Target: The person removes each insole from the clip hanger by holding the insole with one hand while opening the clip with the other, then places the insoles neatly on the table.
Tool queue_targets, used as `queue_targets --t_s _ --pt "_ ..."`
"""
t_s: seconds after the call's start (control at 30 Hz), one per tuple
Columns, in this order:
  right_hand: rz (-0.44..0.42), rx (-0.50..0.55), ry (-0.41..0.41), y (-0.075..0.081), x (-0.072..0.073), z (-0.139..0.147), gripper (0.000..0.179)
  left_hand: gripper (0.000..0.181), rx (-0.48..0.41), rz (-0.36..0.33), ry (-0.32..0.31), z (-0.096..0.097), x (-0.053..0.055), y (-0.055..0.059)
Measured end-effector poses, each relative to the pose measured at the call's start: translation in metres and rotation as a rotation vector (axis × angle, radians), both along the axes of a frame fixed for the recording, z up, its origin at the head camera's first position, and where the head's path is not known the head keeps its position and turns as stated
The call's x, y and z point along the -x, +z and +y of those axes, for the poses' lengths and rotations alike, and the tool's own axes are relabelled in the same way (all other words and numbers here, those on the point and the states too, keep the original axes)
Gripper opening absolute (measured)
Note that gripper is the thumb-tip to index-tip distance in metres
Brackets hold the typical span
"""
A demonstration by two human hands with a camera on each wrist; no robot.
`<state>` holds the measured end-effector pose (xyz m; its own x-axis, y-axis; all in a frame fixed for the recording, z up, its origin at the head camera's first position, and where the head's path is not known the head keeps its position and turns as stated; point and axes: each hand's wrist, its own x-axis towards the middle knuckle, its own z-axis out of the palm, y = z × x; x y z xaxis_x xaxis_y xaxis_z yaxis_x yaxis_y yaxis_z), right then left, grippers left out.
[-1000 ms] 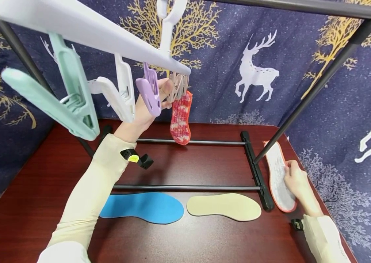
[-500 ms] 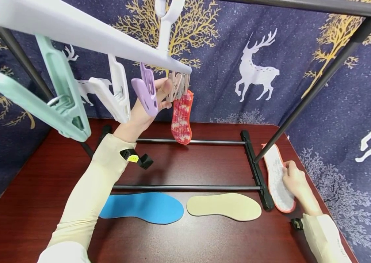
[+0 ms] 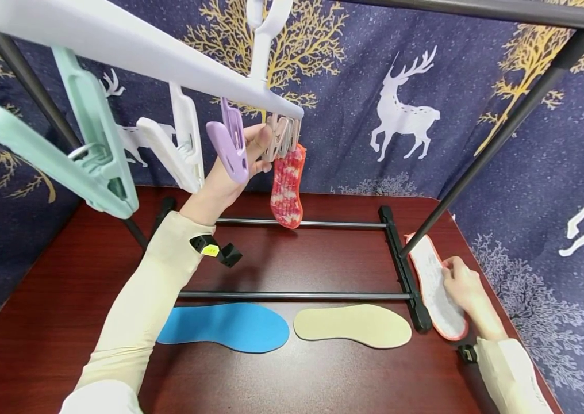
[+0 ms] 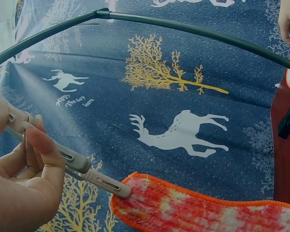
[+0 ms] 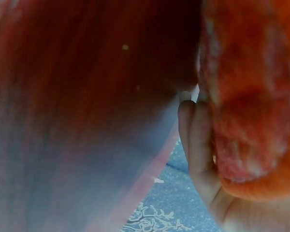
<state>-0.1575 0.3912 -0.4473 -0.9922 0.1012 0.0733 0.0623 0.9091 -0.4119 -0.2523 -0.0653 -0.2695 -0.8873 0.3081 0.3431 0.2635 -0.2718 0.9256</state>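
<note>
My left hand (image 3: 256, 150) is raised at the far end of a white hanger (image 3: 168, 60) and pinches the handles of a beige clothespin (image 4: 75, 160). Beside it, a second beige clothespin (image 4: 108, 183) has its tip on the end of a red-and-white patterned insole (image 3: 287, 192) with orange edging, which dangles from it. Low on the right, my right hand (image 3: 465, 290) holds another orange-edged insole (image 3: 433, 282) by its side, white face up. The right wrist view shows its red patterned underside (image 5: 253, 121), blurred, with fingers along the edge.
Green (image 3: 111, 155), white (image 3: 188, 144) and purple (image 3: 232, 144) clothespins hang along the hanger. A black rack frame (image 3: 398, 259) stands on the dark red table (image 3: 297, 379). A blue insole (image 3: 225, 325) and a cream insole (image 3: 351, 325) lie at its front.
The nearer clothespins and the near end of the hanger have shifted left. The right-hand insole's far end has swung left towards the rack post. My left hand keeps its pinch.
</note>
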Motion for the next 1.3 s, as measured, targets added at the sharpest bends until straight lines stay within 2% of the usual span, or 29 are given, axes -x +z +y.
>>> queue_targets --t_s 0.23,0.37,0.47,0.7,0.93,1.03,1.3 --pt "-0.014 -0.012 0.004 0.001 0.000 0.001 0.018 0.077 -0.002 0.008 -0.017 0.000 0.000 0.000" --pt "-0.050 -0.021 0.004 0.001 0.001 0.003 0.020 0.078 0.009 0.015 -0.029 0.000 0.001 0.001" --pt "-0.046 -0.020 0.003 0.001 0.000 0.003 0.020 0.083 0.015 0.016 -0.043 0.000 0.002 0.002" --pt "-0.085 -0.027 -0.016 0.003 -0.001 0.003 0.024 0.076 0.014 0.021 -0.050 0.001 0.002 0.003" --pt "-0.135 -0.067 -0.003 0.005 -0.003 0.006 0.029 0.101 0.032 -0.010 -0.052 0.002 0.003 0.003" --pt "-0.137 -0.079 0.004 0.006 -0.004 0.007 0.028 0.102 0.038 -0.016 -0.050 0.002 0.003 0.003" --pt "-0.126 -0.124 0.012 0.008 -0.009 0.010 0.026 0.088 0.038 -0.005 -0.044 0.001 0.000 0.003"
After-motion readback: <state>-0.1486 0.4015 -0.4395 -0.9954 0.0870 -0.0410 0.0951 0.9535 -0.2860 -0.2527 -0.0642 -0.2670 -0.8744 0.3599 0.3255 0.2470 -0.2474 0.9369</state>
